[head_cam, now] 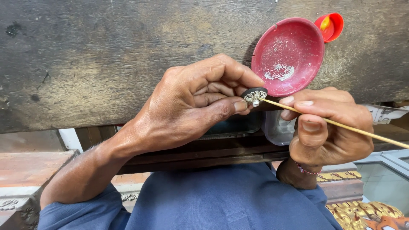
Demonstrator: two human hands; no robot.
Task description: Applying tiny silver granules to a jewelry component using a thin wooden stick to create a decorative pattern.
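My left hand (191, 102) pinches a small dark piece with silver filigree ornament (254, 95) between thumb and forefinger, just over the near edge of a worn dark wooden bench (106, 59). My right hand (328, 125) grips a thin wooden stick (362, 131) like a pen. The stick's tip touches the ornament's lower side. A red shallow dish (288, 55) with white powder in it lies on the bench just behind the ornament.
A small red cap (331, 25) with a yellow blob sits beside the dish at the back right. A clear plastic container (277, 127) hangs below the bench edge. Gold carved ornament (366, 213) shows at lower right, blue cloth (221, 200) over my lap.
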